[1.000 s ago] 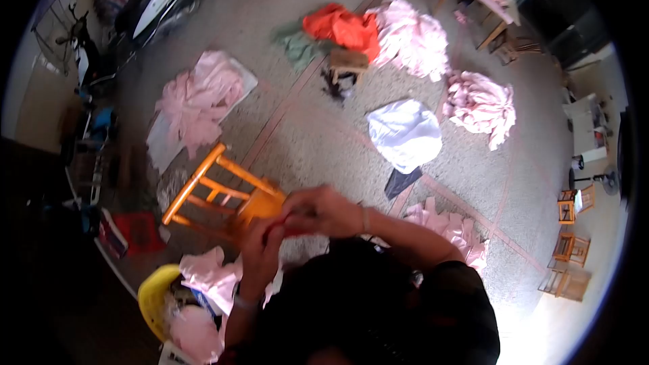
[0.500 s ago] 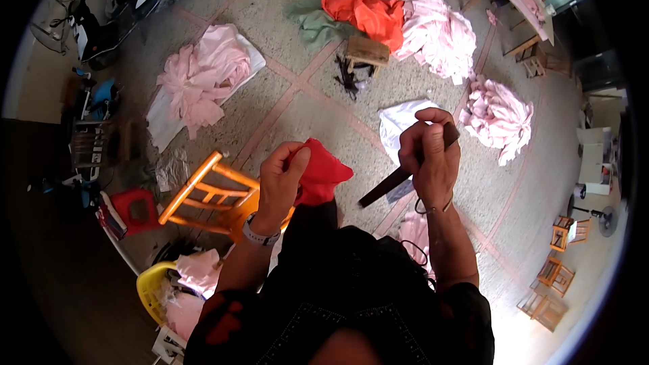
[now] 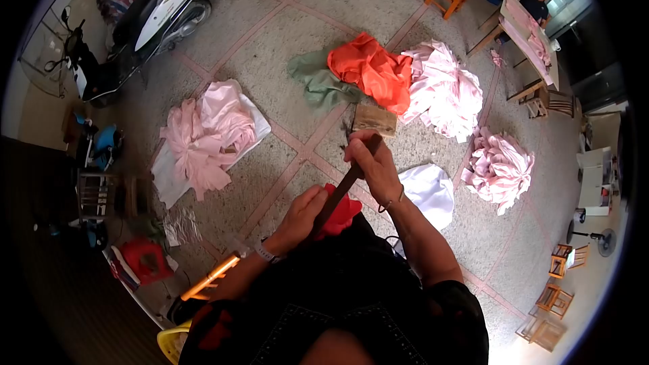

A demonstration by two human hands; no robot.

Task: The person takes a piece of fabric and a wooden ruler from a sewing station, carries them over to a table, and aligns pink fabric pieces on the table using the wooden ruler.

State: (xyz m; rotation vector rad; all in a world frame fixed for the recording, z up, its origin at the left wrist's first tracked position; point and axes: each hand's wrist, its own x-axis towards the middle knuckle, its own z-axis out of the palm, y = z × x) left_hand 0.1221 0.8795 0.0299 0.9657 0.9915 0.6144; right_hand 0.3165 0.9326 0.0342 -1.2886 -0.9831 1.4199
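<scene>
My left hand (image 3: 302,220) is closed on a small piece of red cloth (image 3: 346,215), low in front of my body. A long, flat, dark strip (image 3: 340,190) slants across the cloth, its lower end lying close against my left fingers. Gripping the upper end of the strip is my right hand (image 3: 378,170), thumb on top. The strip's material cannot be made out, and its lower tip is lost against my dark clothing. Part of the red cloth is hidden behind the strip and my left hand.
A small wooden stool (image 3: 374,122) stands ahead, beside orange-red cloth (image 3: 372,71) and green cloth (image 3: 321,80). Pink cloth heaps (image 3: 443,94) and a white cloth (image 3: 429,196) lie on the floor. An orange chair (image 3: 213,276) is at lower left; a scooter (image 3: 165,17) stands upper left.
My right hand has moved left and up, bringing the strip across the red cloth. My left hand has shifted right and lower. The view has tilted up, showing a person at the far table.
</scene>
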